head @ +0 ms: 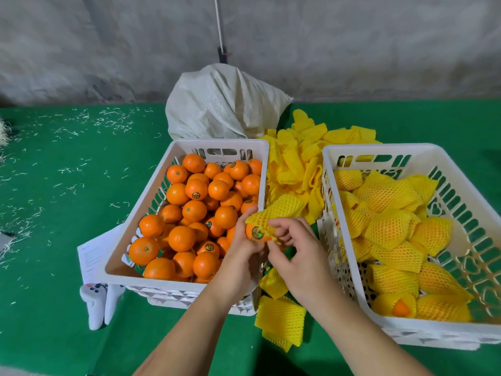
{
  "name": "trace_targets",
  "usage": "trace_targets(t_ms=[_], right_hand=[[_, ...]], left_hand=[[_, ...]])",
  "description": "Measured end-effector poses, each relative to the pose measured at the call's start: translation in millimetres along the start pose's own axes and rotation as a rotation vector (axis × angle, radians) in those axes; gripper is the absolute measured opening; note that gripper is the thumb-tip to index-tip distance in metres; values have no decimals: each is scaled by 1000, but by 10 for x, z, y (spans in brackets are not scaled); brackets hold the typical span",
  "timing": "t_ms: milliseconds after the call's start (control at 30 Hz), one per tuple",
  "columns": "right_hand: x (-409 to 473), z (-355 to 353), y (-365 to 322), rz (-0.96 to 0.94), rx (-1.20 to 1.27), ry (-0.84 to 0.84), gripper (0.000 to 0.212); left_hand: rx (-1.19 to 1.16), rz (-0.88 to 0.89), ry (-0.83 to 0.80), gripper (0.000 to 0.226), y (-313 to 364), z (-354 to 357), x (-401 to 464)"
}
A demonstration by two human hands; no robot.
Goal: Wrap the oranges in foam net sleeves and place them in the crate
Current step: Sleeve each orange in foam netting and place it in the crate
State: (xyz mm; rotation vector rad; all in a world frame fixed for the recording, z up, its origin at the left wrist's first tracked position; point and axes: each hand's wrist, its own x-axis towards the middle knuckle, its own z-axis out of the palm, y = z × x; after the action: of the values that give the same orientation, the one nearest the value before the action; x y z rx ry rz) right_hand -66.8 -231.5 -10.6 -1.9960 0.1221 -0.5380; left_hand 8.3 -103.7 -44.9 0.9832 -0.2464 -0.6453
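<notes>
Hands met between the two crates: the left hand (pixel 245 246) gripped an orange (pixel 256 232) half inside a yellow foam net sleeve (pixel 282 208), while the right hand (pixel 294 249) pinched the sleeve's open edge. Left stood the crate of bare oranges (pixel 135 213), right the crate of wrapped oranges (pixel 349 280). Beyond lay loose sleeves (pixel 295 164) and a white sack (pixel 222 104).

grey concrete wall (pixel 352 44), green table cover (pixel 67 185), white sack (pixel 222 104)
</notes>
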Motion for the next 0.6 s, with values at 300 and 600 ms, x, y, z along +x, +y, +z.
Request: trace_targets(t_ms=[300,600], right_hand=[[109,-223,-143,-149,-118,6,25],[-71,-20,106,-37,-96,145,40]], left_hand=[[334,235,141,54,-25,168,-24],[181,153,-7,64,25,52,-42]])
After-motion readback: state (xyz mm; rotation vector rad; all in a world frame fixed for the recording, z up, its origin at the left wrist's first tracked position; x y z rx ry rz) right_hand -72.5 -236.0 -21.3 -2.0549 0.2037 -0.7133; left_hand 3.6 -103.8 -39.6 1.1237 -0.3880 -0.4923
